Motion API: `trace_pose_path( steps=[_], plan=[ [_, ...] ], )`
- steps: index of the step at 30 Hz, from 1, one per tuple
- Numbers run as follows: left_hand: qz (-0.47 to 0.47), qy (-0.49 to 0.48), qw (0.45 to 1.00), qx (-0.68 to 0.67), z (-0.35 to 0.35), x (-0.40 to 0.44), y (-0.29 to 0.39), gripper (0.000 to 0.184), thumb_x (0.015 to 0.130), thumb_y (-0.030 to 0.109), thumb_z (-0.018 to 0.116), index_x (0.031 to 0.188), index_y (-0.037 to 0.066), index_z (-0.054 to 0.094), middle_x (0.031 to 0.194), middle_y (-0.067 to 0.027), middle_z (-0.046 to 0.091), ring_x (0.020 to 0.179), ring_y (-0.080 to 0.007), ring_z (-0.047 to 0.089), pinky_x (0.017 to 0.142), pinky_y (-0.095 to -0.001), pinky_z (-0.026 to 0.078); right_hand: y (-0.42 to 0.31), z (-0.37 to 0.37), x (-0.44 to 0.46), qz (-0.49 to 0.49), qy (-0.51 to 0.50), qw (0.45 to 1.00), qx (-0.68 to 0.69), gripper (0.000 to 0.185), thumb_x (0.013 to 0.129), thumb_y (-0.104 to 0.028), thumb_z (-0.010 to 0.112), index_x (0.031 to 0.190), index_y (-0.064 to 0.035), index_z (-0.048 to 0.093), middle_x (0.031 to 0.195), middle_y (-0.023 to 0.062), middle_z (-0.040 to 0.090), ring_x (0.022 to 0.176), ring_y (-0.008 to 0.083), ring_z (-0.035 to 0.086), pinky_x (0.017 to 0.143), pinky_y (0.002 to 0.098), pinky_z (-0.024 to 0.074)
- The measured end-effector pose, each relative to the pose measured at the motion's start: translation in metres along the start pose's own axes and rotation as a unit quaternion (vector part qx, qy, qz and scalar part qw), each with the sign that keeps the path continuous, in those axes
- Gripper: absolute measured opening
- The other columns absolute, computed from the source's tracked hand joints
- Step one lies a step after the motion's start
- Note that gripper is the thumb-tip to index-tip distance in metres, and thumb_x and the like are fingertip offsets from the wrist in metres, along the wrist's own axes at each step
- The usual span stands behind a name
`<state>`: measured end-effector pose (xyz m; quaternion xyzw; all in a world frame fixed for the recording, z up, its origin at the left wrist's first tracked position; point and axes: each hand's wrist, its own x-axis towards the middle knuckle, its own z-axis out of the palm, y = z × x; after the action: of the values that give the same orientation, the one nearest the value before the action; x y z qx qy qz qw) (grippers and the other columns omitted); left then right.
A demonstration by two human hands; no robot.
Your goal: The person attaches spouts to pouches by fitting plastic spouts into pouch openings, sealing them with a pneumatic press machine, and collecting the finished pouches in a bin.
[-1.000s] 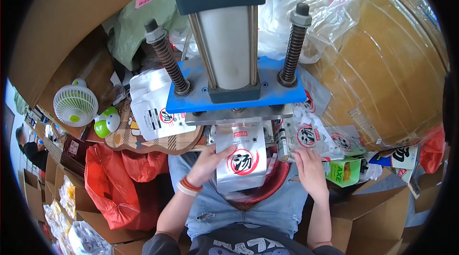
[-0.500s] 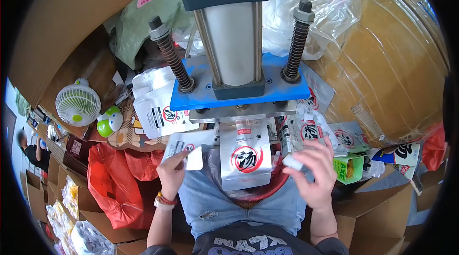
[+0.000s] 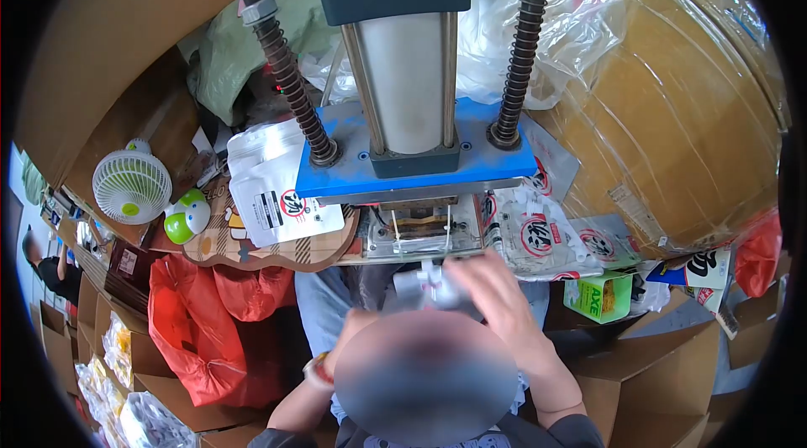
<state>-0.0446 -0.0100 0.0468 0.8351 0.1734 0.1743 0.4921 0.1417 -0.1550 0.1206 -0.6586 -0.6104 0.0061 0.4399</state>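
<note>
A press with a blue plate (image 3: 496, 166) stands in front of me, over a metal base (image 3: 412, 238) that shows no pouch on it. My right hand (image 3: 496, 297) is raised below the base, smeared by motion. Its fingertips are beside a blurred silvery piece (image 3: 424, 284). Partly covered by a blurred oval, my left hand (image 3: 349, 332) hides its fingers and anything in them. Printed silvery pouches (image 3: 269, 217) lie stacked left of the press, and more printed pouches (image 3: 534, 234) lie to its right.
At the left are a white fan (image 3: 132, 187), a green-and-white toy-like object (image 3: 187, 216) and red bags (image 3: 189, 322). A green AXE container (image 3: 598, 298) sits at the right. Open cardboard boxes (image 3: 651, 389) flank my legs. A person (image 3: 60, 267) is at the far left.
The printed pouch that lay under the press is gone from there. Both hands have moved inward toward my lap. The pouch that my left hand held at the left is no longer visible there.
</note>
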Motion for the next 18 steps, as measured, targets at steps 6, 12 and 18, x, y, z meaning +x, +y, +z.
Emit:
trace_pose_path(
  steps=[6,12,18],
  plan=[
    [-0.213,0.103,0.894,-0.38,0.017,0.058,-0.028,0.024,0.094,0.011,0.068,0.111,-0.006,0.068,0.1,-0.0086,0.072,0.084,-0.0121,0.068,0.072,-0.0269,0.055,0.043,-0.032,-0.013,0.155,0.096,0.975,-0.124,0.028,0.091,-0.01,0.065,0.117,0.0008,0.064,0.111,0.0192,0.066,0.103,0.0386,0.061,0.092,0.0425,0.0475],
    [-0.202,0.1,0.875,-0.429,0.025,0.076,-0.053,0.026,0.095,0.01,0.065,0.116,-0.005,0.063,0.107,-0.0099,0.07,0.09,-0.0155,0.07,0.074,-0.0289,0.058,0.187,0.011,-0.014,0.22,-0.027,0.904,-0.366,0.039,0.093,-0.01,0.057,0.129,0.0018,0.052,0.127,0.02,0.056,0.117,0.038,0.052,0.092,0.0455,0.0477],
    [-0.119,0.263,0.908,0.303,-0.066,0.076,-0.057,0.065,0.088,0.042,0.072,0.137,0.004,0.054,0.13,-0.0175,0.061,0.119,-0.0286,0.058,0.101,-0.0456,0.042,0.163,0.013,-0.028,0.238,0.048,0.948,-0.207,0.027,0.09,-0.006,0.064,0.114,-0.0001,0.054,0.112,0.0191,0.062,0.096,0.0315,0.064,0.084,0.0404,0.0519]
  ],
)
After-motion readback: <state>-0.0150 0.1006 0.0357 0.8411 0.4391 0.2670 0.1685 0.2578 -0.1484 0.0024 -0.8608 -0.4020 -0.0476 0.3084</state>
